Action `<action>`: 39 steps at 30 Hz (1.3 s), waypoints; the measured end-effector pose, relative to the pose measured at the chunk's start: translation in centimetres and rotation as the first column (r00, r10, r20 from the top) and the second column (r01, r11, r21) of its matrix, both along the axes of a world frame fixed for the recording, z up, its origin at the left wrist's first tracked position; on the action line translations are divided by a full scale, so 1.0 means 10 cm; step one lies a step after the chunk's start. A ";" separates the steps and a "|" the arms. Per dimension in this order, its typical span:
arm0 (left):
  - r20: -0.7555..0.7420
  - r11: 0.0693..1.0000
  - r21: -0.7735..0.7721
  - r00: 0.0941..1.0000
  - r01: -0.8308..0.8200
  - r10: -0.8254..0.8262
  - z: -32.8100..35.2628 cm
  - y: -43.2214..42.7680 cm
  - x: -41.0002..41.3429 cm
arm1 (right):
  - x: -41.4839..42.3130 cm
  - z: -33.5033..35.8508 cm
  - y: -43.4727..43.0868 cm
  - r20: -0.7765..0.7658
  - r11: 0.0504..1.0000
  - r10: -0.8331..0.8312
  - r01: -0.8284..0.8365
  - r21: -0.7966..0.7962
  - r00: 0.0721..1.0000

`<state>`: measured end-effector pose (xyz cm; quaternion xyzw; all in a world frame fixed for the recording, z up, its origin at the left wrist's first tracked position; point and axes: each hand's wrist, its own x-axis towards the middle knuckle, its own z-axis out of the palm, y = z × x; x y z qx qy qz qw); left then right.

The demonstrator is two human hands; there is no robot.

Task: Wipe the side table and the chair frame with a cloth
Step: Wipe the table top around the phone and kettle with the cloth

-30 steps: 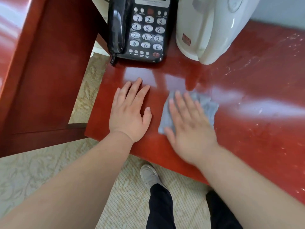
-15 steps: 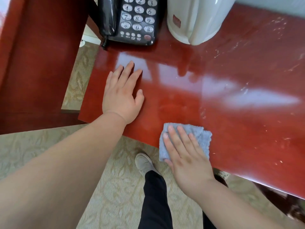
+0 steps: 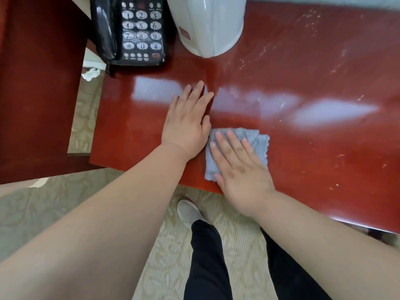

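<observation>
Glossy red surface, phone and white appliance at top.
Right hand lies flat, fingers spread, pressing the blue cloth at frame center; left hand rests flat, open, touching it.

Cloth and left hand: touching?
Cannot tell. In the head view the left hand lies flat on the table with its thumb side right at the cloth's left edge; no clear gap or overlap shows. The right hand presses the cloth.

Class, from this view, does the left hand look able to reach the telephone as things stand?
Probably yes. The left hand lies flat and empty on the side table, and only bare tabletop shows between it and the telephone. The right hand, pressing the cloth, is not in the way.
</observation>
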<state>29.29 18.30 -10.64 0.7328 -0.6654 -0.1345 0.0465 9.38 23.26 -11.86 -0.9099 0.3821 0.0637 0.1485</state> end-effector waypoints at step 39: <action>0.027 0.990 -0.110 0.995 -0.088 0.091 -0.18 -0.03 -0.07 | -0.02 -0.04 -0.62 0.069 0.993 -0.106 0.109 -0.037 0.992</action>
